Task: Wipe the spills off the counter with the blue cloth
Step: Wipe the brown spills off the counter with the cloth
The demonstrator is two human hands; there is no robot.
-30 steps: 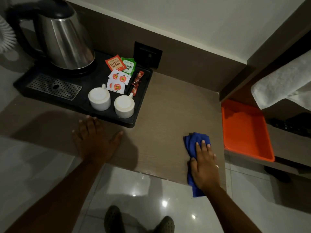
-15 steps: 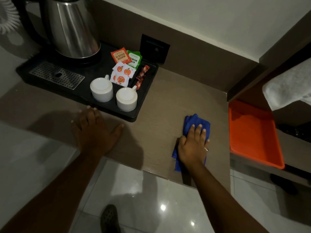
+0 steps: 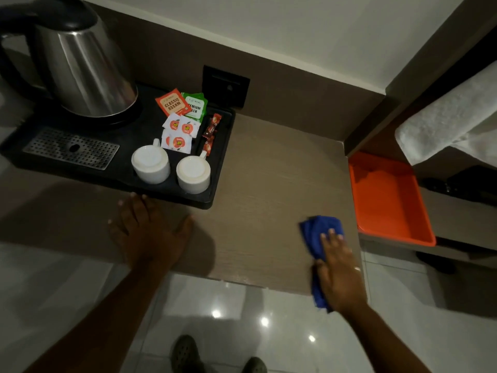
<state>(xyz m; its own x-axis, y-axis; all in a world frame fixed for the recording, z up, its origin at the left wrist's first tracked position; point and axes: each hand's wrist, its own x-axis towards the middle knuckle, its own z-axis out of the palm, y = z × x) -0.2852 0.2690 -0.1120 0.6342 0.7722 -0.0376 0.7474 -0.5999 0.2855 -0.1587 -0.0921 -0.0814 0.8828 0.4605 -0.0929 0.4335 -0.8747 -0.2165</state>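
Okay, since half a second ago our right hand (image 3: 340, 267) has dragged the blue cloth (image 3: 318, 232) back to the table's (image 3: 269, 197) front right corner, and its tail now hangs over the edge. Grip: fingers straight, palm pressing the cloth, not clenched. Left hand (image 3: 150, 235) lies flat on the table by the black tray (image 3: 220, 162), holding nothing. Likely one stroke done; we can't make out any spills in this light.

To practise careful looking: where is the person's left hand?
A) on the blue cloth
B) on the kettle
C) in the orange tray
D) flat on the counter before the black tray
D: the left hand lies flat on the counter, fingertips by the black tray's front edge.
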